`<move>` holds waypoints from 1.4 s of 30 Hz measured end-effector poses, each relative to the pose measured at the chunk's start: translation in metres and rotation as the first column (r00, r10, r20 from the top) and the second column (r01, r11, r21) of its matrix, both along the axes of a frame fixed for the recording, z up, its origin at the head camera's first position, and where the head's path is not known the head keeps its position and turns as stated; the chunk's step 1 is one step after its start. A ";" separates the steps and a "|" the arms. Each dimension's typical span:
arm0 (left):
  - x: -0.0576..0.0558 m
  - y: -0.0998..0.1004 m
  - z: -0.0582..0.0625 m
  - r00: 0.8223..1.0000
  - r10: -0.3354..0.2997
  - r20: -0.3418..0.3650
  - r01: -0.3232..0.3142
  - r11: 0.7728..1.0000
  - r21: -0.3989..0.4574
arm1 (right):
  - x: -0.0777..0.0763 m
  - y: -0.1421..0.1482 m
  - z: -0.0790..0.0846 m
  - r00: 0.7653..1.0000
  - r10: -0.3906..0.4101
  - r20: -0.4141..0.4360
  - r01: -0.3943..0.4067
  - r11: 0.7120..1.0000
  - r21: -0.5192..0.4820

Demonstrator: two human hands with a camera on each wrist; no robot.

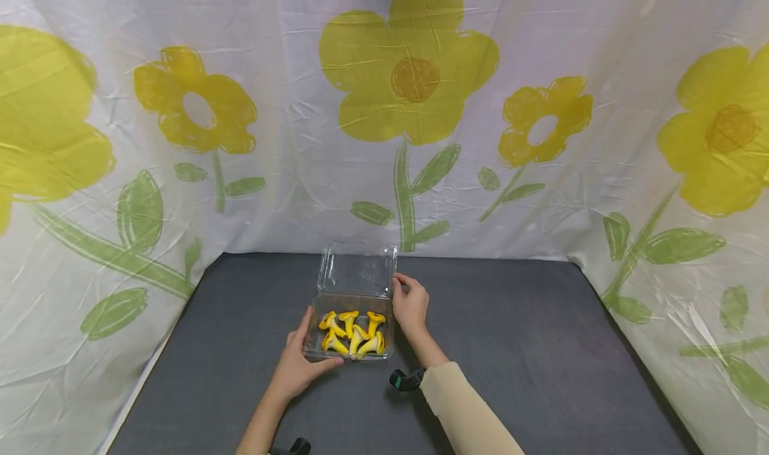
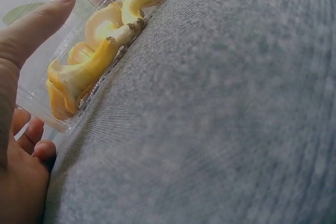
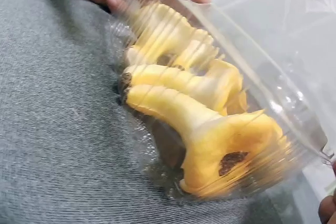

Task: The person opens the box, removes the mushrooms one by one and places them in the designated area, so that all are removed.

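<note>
A clear plastic clamshell container (image 1: 316,351) sits on the table with its lid (image 1: 357,271) raised at the back. Inside it lie several yellow, trumpet-shaped chanterelle mushrooms (image 1: 358,335), seen through the wall as mushrooms (image 3: 194,124) in the right wrist view. My left hand (image 1: 296,361) holds the container's front left corner, thumb along the front and fingers at the left side. At the lid's lower right edge, near the hinge, my right hand (image 1: 412,306) pinches the plastic between thumb and fingers. Only bits of that hand's fingertips show in the right wrist view.
A dark grey cloth-covered table (image 1: 510,348) spreads around the container. Behind and at both sides hangs a white curtain (image 1: 288,195) printed with yellow flowers. A black wrist device (image 1: 406,379) shows by the right sleeve (image 1: 465,401).
</note>
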State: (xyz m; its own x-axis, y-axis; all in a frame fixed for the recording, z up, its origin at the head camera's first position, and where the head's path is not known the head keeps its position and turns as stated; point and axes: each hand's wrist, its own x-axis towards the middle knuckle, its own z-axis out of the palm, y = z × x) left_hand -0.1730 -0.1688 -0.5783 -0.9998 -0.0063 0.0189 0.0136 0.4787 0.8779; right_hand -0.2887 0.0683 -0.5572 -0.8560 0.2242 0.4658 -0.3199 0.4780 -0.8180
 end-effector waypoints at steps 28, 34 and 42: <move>0.002 -0.003 0.001 0.999 -0.029 0.041 0.030 0.999 -0.019 | -0.002 0.008 0.005 0.934 0.023 0.358 -0.019 1.000 -0.014; 0.002 -0.004 0.001 0.998 -0.030 0.050 0.030 0.999 -0.010 | 0.006 0.017 0.011 0.944 0.076 0.322 -0.073 0.997 -0.022; 0.000 -0.003 0.000 0.999 -0.028 0.036 0.029 0.999 -0.019 | 0.022 0.029 0.013 0.961 0.182 0.210 -0.180 0.983 -0.027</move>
State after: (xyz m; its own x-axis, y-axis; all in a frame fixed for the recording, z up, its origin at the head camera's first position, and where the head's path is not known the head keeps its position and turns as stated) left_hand -0.1731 -0.1720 -0.5780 -0.9996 0.0223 -0.0166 -0.0034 0.4952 0.8687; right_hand -0.2670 0.0969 -0.5441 -0.9613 0.0593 0.2691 -0.2203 0.4213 -0.8797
